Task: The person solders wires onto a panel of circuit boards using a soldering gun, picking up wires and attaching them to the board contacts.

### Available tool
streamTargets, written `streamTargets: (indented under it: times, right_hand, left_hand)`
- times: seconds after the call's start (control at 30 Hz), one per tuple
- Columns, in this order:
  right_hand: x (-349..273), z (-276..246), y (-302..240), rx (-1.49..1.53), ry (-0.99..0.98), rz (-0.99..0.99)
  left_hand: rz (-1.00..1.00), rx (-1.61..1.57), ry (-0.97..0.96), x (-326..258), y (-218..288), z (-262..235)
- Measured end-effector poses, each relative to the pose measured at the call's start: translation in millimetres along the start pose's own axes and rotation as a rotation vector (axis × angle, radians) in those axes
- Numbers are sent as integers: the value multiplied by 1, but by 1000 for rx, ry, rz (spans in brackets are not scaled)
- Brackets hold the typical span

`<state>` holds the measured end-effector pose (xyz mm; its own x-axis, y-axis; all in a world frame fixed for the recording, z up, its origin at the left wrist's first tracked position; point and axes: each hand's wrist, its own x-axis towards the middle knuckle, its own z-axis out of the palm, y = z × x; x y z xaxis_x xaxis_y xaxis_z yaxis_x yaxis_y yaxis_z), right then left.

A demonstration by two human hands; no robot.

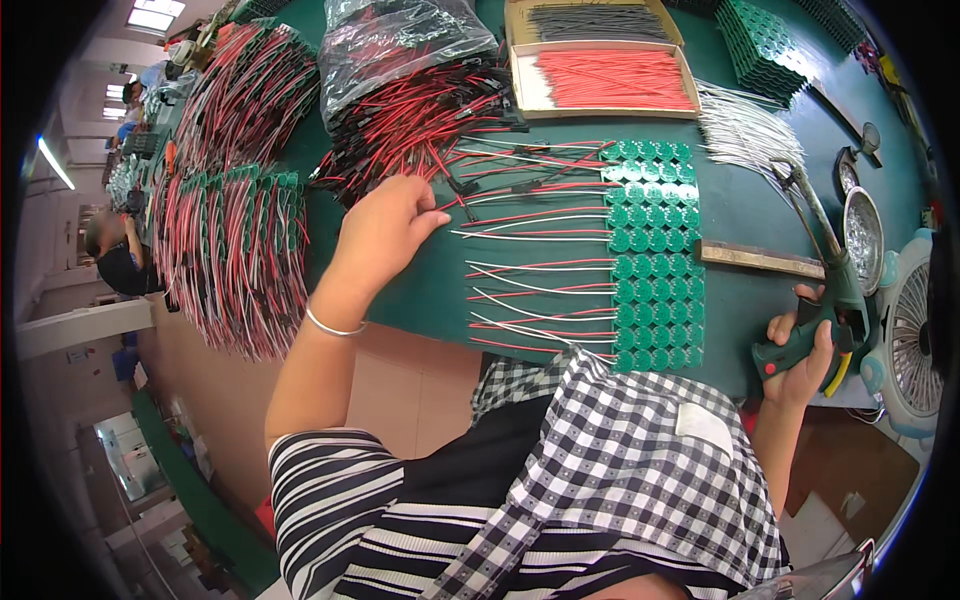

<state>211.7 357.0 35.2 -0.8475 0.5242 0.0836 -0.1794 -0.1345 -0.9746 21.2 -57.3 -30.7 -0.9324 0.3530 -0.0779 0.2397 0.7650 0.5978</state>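
My left hand reaches onto the green table, its fingertips at a red and black wire lead beside a heap of such leads. A panel of small round green circuit boards lies in the middle, with red and white wires attached along its left side. My right hand grips the green handle of a soldering iron, whose tip points up toward the panel's top right corner.
Two cardboard trays of red wires and black wires stand at the back. Finished wired boards pile at the left. A small fan, a metal dish and white wires sit at the right.
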Motion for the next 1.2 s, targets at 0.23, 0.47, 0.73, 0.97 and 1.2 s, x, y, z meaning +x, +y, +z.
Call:
streamTargets:
  times: [0.23,0.47,0.73,0.97,1.2]
  right_hand:
    - [-2,-3,-2,0,-19,14]
    - [-6,-1,-1,16,2,-15]
    - [-12,-3,-11,-5,-37,-15]
    - [-14,0,-10,-14,0,-20]
    - [-18,5,-14,-39,17,-12]
  left_hand:
    - [2,-18,-111,0,11,-25]
    - [-265,-1108,-317,-6,-27,-59]
    - [-129,-1329,47,-4,3,-87]
    - [56,-554,-189,29,31,-54]
    - [-133,-948,-372,12,55,-35]
